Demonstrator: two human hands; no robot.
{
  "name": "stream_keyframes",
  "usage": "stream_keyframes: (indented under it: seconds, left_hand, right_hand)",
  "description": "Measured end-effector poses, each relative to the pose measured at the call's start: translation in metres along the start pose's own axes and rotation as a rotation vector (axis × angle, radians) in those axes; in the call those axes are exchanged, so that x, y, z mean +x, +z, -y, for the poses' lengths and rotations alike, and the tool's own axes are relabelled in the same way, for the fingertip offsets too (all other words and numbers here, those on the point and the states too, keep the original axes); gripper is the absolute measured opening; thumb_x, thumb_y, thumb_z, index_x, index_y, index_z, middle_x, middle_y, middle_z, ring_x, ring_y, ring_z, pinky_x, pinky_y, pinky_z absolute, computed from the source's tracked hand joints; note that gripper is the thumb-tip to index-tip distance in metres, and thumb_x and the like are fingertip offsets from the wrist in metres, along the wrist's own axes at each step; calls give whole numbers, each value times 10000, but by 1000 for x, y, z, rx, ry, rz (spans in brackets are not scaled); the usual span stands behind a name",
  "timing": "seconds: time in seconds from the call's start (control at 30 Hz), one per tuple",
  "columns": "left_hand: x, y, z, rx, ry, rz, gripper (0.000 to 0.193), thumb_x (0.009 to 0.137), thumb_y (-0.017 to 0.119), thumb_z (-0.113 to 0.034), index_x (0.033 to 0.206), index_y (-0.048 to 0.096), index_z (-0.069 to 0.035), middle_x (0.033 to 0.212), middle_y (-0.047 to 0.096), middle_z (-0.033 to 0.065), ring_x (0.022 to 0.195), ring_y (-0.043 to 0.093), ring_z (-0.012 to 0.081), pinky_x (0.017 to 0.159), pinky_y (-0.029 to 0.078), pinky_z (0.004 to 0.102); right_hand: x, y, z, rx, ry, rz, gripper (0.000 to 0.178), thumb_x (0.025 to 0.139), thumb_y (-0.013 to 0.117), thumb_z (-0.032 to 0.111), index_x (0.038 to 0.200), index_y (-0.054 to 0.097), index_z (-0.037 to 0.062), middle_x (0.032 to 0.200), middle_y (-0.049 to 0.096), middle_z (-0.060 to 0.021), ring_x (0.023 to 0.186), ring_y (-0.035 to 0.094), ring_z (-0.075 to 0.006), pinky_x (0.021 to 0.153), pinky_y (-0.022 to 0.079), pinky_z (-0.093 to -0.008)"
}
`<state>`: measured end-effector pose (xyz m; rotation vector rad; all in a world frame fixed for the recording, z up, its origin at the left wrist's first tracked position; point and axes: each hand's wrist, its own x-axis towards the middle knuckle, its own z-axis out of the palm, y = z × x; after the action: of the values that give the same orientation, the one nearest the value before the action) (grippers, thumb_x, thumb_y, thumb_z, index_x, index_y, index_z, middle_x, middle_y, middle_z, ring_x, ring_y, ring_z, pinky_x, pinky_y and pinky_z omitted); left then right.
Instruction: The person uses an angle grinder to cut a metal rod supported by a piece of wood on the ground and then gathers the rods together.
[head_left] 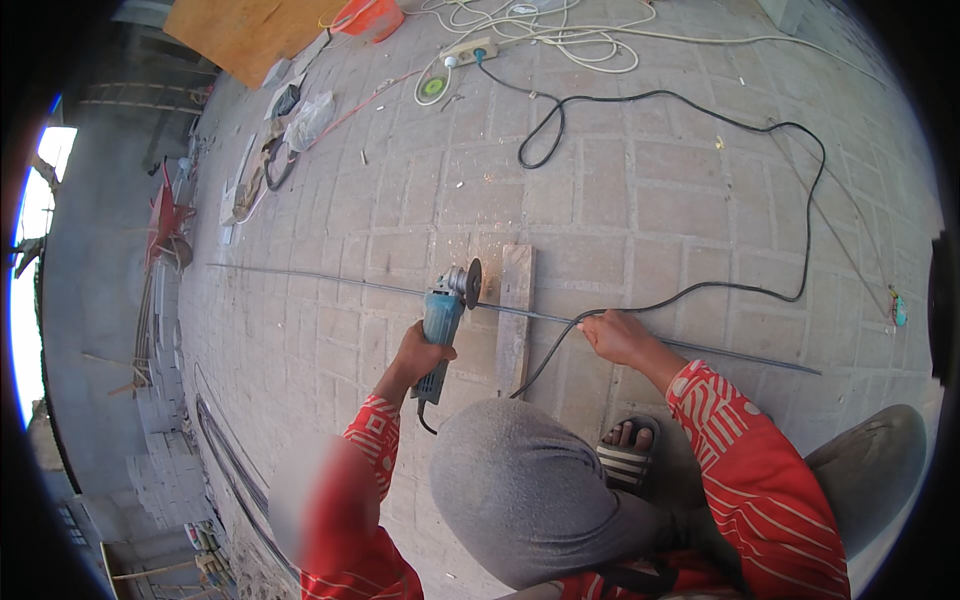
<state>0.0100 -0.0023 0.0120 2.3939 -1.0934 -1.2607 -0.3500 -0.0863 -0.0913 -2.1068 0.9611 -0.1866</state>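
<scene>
Far out ahead of the left hand (423, 352), I can see an orange bucket (372, 18) beside a big brown board (240, 38); a crumpled clear plastic bag (310, 120) lies nearer, ahead and to that hand's left. Well off to its left, what looks like a red wheelbarrow (165, 220) stands by a grey wall (95, 250), with pale blocks (170, 480) stacked behind and left. Well right of the right hand (617, 335) sits a small turquoise object (899, 312), too small to name.
</scene>
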Motion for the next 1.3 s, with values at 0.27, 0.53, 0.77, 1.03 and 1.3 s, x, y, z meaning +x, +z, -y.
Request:
stream_keyframes:
  seconds: [0.27, 0.53, 0.77, 1.03, 1.3]
  left_hand:
    - [-5, -2, 6, 14, -14, -5, 571, 617, 792, -110, 1115, 589, 82, 939, 676, 154, 849, 662, 258, 780, 538, 387]
    - [-15, -2, 7, 35, 12, -23, 542, 638, 792, -74, 1119, 578, 56, 900, 660, 117, 810, 656, 231, 746, 539, 377]
    - [-12, -1, 14, 34, 15, -25, 525, 642, 788, -70, 1105, 577, 54, 892, 658, 117, 790, 655, 229, 729, 537, 378]
    - [-4, 0, 11, 16, 18, -12, 527, 650, 786, -67, 1113, 570, 64, 896, 658, 125, 789, 658, 237, 724, 540, 385]
    - [3, 1, 14, 33, 14, -28, 546, 648, 791, -78, 1127, 572, 65, 902, 656, 124, 790, 656, 236, 729, 541, 380]
  right_hand:
    - [0, 2, -1, 13, -1, -10, 356, 1010, 517, 334, 852, 641, 39, 741, 649, -236, 718, 638, -457, 651, 498, -547]
    - [-1, -1, -1, 16, 11, 5, 348, 997, 523, 319, 864, 673, 34, 780, 664, -252, 760, 660, -452, 673, 517, -541]
    - [0, 0, -1, 17, 19, 15, 356, 1000, 513, 328, 872, 675, 37, 789, 668, -251, 778, 663, -452, 692, 522, -544]
    - [-1, -3, 2, 2, 34, 35, 357, 1004, 503, 322, 876, 674, 35, 796, 671, -251, 778, 666, -453, 701, 527, -543]
    - [0, 0, 1, 7, 26, 24, 355, 1002, 506, 316, 865, 670, 33, 790, 670, -253, 769, 665, -452, 694, 523, -544]
